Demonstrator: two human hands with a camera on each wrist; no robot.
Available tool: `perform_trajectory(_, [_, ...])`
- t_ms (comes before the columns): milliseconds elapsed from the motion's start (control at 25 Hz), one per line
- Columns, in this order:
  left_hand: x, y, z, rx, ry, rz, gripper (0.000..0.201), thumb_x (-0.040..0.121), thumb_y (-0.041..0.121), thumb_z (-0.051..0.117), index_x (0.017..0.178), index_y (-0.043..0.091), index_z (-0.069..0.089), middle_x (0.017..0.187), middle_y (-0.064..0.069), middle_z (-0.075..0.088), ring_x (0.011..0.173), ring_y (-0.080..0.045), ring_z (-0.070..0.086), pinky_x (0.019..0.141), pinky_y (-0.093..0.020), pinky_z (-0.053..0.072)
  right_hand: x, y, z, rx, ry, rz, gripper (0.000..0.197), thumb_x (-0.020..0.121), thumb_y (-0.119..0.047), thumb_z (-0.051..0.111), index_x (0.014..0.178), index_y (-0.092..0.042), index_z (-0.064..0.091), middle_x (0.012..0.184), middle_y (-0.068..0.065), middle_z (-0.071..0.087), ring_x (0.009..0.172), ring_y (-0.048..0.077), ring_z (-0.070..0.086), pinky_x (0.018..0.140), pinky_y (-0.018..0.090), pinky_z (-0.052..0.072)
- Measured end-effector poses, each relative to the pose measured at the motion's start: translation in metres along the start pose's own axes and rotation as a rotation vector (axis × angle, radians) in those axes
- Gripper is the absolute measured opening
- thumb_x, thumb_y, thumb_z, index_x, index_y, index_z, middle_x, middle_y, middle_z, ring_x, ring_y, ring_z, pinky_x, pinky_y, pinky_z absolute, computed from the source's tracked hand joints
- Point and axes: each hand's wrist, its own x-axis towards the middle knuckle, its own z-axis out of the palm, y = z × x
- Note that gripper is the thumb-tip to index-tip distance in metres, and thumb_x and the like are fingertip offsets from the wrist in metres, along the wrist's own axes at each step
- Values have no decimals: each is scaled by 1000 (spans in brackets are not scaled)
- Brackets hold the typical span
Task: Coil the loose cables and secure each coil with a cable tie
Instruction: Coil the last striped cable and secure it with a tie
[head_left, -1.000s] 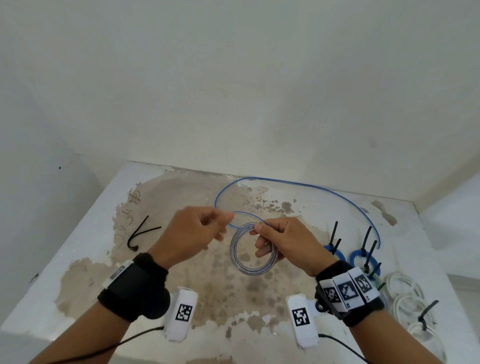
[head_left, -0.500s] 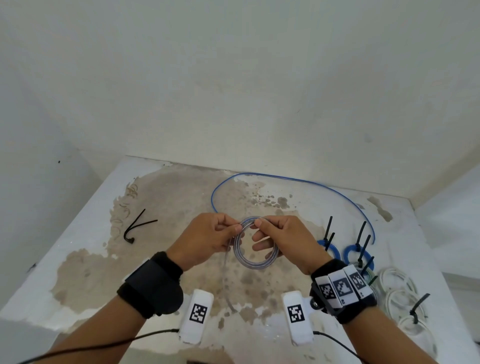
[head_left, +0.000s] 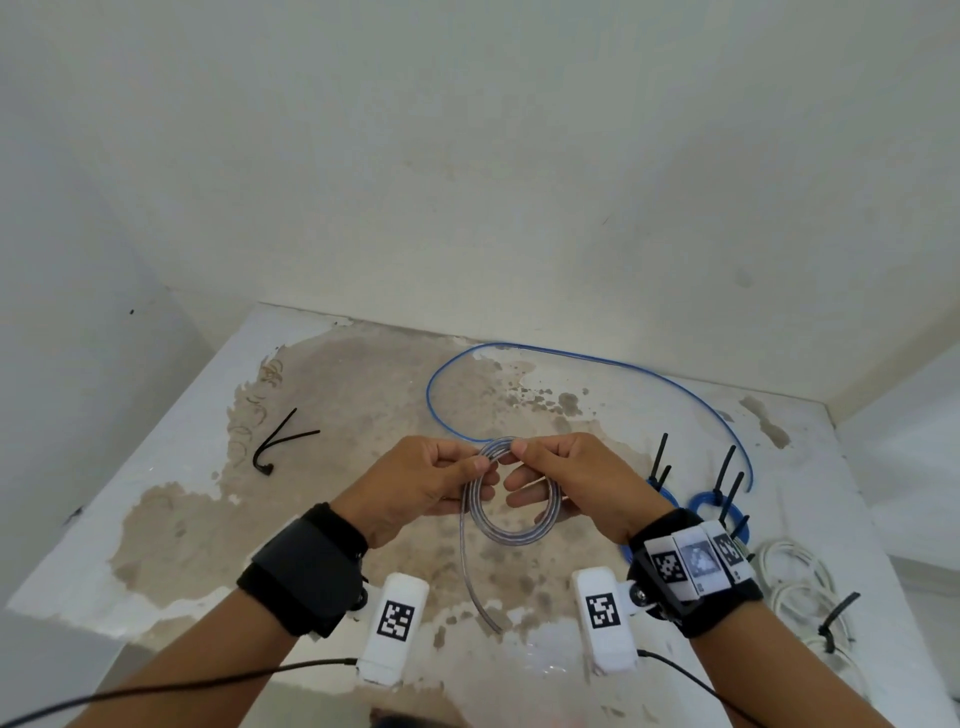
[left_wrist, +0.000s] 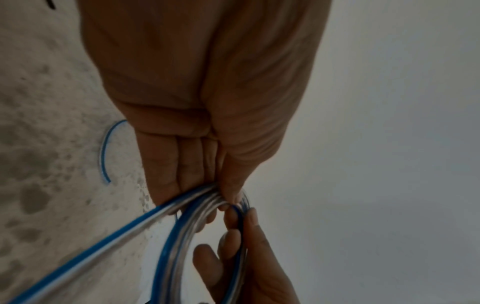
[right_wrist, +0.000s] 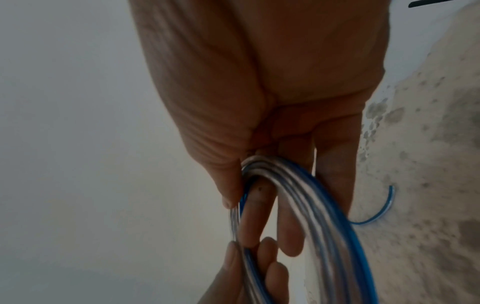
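A small coil (head_left: 511, 499) of clear, blue-edged flat cable is pinched at its top between thumb and forefinger of the left hand (head_left: 421, 486) and the right hand (head_left: 582, 480), its loose tail hanging below the fingers. It looks light, springy and smooth, so the stacked turns are best gripped together where they overlap. A black cable tie (head_left: 280, 441) lies well left of the fingers.

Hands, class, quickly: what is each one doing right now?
Left hand: pinching the top of the cable coil.
Right hand: pinching the same coil beside it.
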Motion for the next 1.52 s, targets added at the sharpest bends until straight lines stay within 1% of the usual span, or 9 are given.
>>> perform_trajectory(200, [2, 3, 5, 45, -17, -4, 19, 88, 21, 75, 105, 16, 78, 95, -14, 77, 89, -17, 73, 80, -24, 58, -4, 5, -1, -7, 40, -26, 28, 97, -42, 63, 103, -20, 79, 91, 6, 78, 90, 21, 77, 72, 37, 55])
perform_trajectory(480, [10, 4, 2, -161, 19, -64, 41, 74, 28, 75, 111, 9, 75, 98, -7, 77, 92, -15, 74, 73, -22, 58, -3, -6, -7, 9, -10, 3, 31, 99, -47, 59, 110, -25, 77, 99, 2, 79, 94, 18, 76, 73, 29, 59])
perform_trajectory(640, [19, 5, -9, -423, 257, 3, 14, 89, 22, 68, 94, 9, 72, 88, -6, 73, 74, -9, 73, 63, -20, 58, 2, 10, -12, 114, 85, -24, 39, 103, -50, 46, 120, -25, 70, 112, -3, 76, 101, 18, 74, 92, 39, 55])
perform_trajectory(840, [26, 13, -25, -733, 423, 121, 11, 96, 20, 63, 87, 17, 68, 76, 4, 74, 70, -4, 71, 72, -18, 58, 5, 38, 28, 461, 57, -114, 38, 95, -34, 65, 130, -18, 64, 124, 6, 70, 99, 29, 71, 80, 35, 56])
perform_trajectory(1000, [29, 19, -31, -857, 442, 144, 10, 97, 17, 62, 89, 15, 67, 75, 3, 74, 70, -5, 72, 71, -19, 60, 30, 22, 62, 848, 214, -192, 36, 97, -12, 57, 132, -14, 55, 106, 8, 75, 87, 20, 74, 77, 28, 61])
perform_trajectory(1080, [27, 19, -42, -825, 424, 125, 10, 97, 18, 62, 89, 15, 67, 75, 3, 74, 71, -5, 71, 73, -19, 60, 39, 11, 72, 993, 242, -199, 38, 91, -13, 61, 128, -9, 57, 98, 7, 76, 81, 15, 74, 73, 24, 61])
perform_trajectory(1240, [12, 14, -70, -609, 320, 68, 8, 95, 19, 64, 92, 14, 70, 81, 1, 74, 76, -6, 71, 76, -19, 58, 62, -3, 90, 675, 357, -194, 24, 99, -24, 59, 120, -18, 68, 92, -4, 71, 70, 7, 63, 61, 23, 51])
perform_trajectory(1360, [7, 10, -95, -585, 285, 35, 9, 93, 19, 66, 97, 14, 72, 86, 1, 74, 80, -7, 72, 77, -20, 59, 73, -8, 106, 538, 381, -167, 22, 104, -23, 54, 117, -20, 71, 87, -4, 66, 73, 11, 57, 68, 27, 49])
perform_trajectory(1520, [18, 17, -132, -709, 326, -23, 11, 97, 19, 62, 92, 14, 69, 82, 2, 75, 74, -4, 73, 67, -18, 58, 78, -12, 141, 684, 367, -201, 23, 105, -18, 48, 116, -10, 66, 82, 1, 68, 88, 15, 64, 91, 32, 53])
